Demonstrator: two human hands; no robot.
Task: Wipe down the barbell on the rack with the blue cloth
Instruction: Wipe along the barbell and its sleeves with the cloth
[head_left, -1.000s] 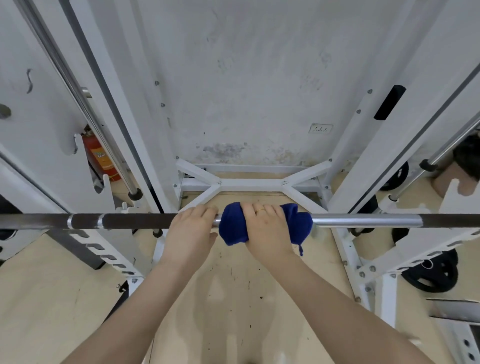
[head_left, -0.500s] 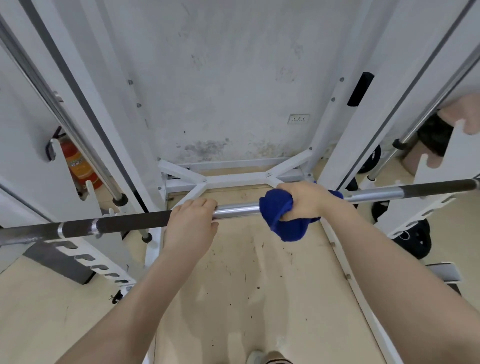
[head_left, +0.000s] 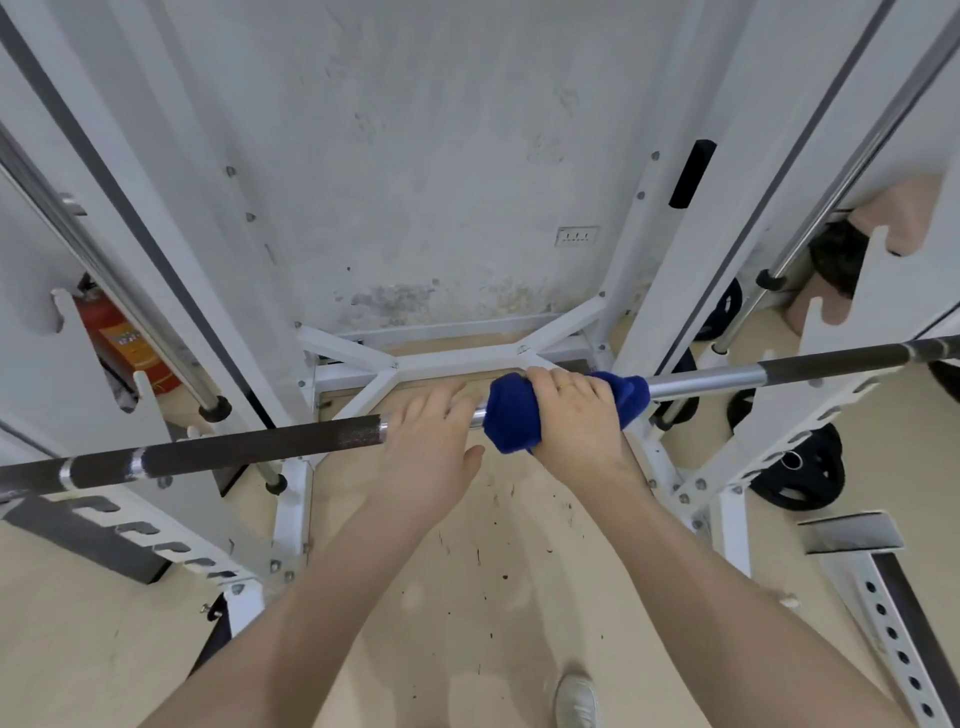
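Your right hand (head_left: 574, 415) is wrapped around the blue cloth (head_left: 511, 415), closing it on the smooth silver middle of the barbell (head_left: 249, 449). The cloth bunches out on both sides of your fist. Your left hand (head_left: 428, 441) lies over the bar just beside the cloth, fingers curled over the top, thumb apart below; whether it grips firmly cannot be told. The barbell runs across the white rack (head_left: 670, 270), tilted so its right end sits higher in view. A red fire extinguisher (head_left: 117, 332) stands behind the left upright; its orange label is too blurred to read. Black weight plates (head_left: 800, 467) lie on the floor at right, and a wall socket (head_left: 576, 236) sits low on the stained wall.
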